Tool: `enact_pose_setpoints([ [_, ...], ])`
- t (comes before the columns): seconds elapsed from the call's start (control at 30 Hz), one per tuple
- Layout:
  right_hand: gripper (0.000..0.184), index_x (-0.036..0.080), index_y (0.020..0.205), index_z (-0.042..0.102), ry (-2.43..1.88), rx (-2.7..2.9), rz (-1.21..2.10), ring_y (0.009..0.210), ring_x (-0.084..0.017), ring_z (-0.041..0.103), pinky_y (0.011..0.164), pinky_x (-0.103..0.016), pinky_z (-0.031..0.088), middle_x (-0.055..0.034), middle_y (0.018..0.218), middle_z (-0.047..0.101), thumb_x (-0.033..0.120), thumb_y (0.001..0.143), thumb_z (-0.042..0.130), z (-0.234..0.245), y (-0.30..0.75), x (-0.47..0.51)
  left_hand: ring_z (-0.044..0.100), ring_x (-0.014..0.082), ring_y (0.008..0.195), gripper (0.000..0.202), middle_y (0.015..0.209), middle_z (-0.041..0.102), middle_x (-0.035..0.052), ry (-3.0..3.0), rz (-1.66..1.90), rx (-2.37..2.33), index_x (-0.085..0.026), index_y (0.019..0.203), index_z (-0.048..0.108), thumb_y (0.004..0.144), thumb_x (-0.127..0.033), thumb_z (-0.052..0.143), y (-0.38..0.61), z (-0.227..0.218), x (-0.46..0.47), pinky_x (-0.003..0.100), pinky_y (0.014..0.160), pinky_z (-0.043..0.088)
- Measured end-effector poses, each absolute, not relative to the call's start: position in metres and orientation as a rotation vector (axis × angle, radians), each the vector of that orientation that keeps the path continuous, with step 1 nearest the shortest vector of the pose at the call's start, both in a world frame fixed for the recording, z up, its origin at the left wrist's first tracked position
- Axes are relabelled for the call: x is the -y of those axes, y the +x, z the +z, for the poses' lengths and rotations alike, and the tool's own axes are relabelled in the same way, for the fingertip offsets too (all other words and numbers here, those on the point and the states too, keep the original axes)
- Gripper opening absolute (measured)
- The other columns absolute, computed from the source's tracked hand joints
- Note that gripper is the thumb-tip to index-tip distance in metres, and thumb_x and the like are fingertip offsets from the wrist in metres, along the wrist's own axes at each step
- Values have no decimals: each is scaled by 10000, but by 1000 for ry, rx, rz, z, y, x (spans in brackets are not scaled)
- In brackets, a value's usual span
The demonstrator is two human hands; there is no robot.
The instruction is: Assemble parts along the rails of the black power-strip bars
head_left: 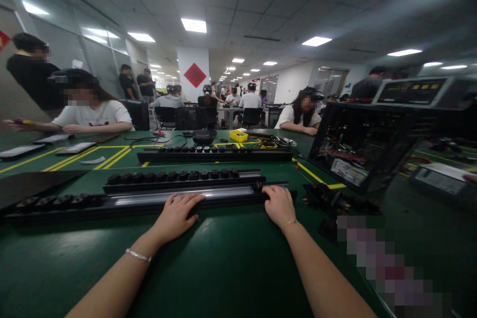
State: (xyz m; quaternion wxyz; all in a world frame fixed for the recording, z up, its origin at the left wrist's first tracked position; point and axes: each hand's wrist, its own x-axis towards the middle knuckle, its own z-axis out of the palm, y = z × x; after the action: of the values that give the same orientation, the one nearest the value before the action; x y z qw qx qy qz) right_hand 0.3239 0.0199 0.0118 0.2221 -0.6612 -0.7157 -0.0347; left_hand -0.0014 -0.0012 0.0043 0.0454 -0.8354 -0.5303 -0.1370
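Observation:
A long black track rail (219, 192) with a shiny channel lies across the green table just in front of me. My left hand (179, 214) rests on the rail's near side, fingers stretched over its edge and thumb apart. At the rail's right end, my right hand (279, 204) has its fingers curled against a small black socket module (258, 187) in the channel; its grip is partly hidden. Several round black modules (63, 201) sit in the left end of this rail. Behind it lies a second rail with a row of similar modules (182, 175).
A third rail (223, 156) lies farther back. Loose black modules (328, 203) are heaped right of my right hand. An open computer case (354, 154) stands at right. A yellow box (238, 135) is at the back. Co-workers (91, 114) sit across the table.

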Motion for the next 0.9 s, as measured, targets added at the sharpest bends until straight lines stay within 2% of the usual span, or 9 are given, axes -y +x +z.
enact_pose_setpoints([
  [0.23, 367, 250, 987, 594, -1807, 1967, -88, 1055, -179, 443, 986, -376, 189, -33, 1039, 575, 92, 704, 423, 10, 324, -21, 427, 227, 1174, 545, 1312, 479, -2, -2547, -419, 1611, -384, 1296, 327, 772, -333, 470, -1, 4, 1, 493, 1016, 157],
  [0.5, 359, 262, 959, 598, -1825, 1911, -53, 1060, -185, 443, 1019, -436, 125, -26, 1033, 566, 93, 701, 413, 10, 328, -21, 428, 224, 1176, 532, 1303, 484, -6, -2551, -424, 1617, -383, 1294, 326, 781, -344, 462, -2, 4, 1, 488, 1021, 151],
  [0.9, 337, 267, 954, 596, -1875, 1880, -56, 1054, -180, 445, 1026, -439, 126, -21, 1040, 561, 113, 712, 419, 11, 331, -21, 422, 223, 1178, 537, 1308, 480, 9, -2550, -411, 1618, -369, 1300, 328, 782, -328, 464, -1, 5, 1, 486, 1014, 157],
])
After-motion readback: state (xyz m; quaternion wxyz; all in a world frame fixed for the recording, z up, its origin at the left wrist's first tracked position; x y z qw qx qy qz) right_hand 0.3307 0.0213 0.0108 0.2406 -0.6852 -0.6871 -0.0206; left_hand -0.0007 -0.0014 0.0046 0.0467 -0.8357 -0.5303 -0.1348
